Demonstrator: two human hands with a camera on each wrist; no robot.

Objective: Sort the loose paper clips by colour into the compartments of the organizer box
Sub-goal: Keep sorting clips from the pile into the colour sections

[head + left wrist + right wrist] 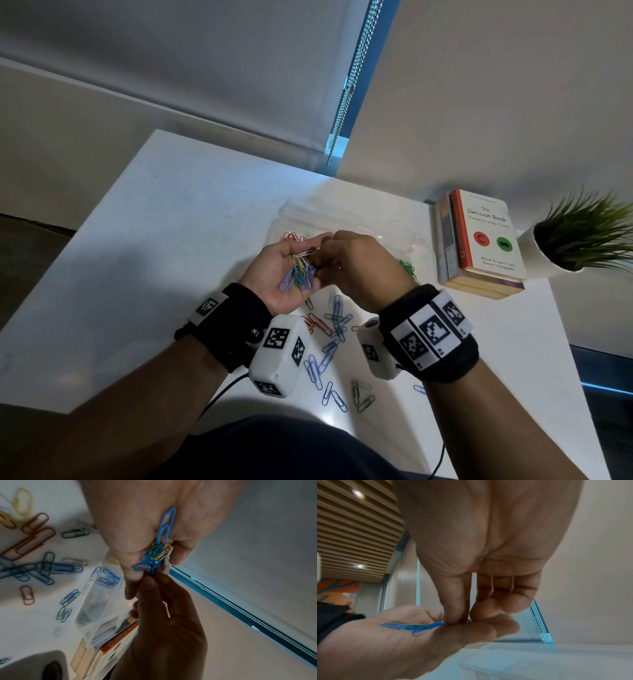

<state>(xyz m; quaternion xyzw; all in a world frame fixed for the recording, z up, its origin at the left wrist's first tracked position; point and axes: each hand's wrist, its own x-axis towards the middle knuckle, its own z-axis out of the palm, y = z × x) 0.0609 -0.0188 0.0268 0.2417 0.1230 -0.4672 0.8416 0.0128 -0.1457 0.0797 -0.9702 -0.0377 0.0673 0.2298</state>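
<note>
My left hand (289,263) is held palm up above the white table, and a bunch of paper clips (301,274), blue, green, yellow and white, lies in it (154,555). My right hand (323,255) reaches over from the right, its fingertips (455,615) pinching a clip at the edge of the bunch. A white clip (306,254) runs to those fingertips. The clear organizer box (346,219) stands just behind the hands; red clips (293,236) lie in one compartment, and blue clips (109,578) in another. Several loose clips (329,329) lie on the table below my wrists.
A small stack of books (479,240) lies right of the box, with a potted plant (575,236) beyond it. Green clips (407,269) show by my right hand. A blind chain (349,85) hangs behind the table. The table's left side (154,240) is bare.
</note>
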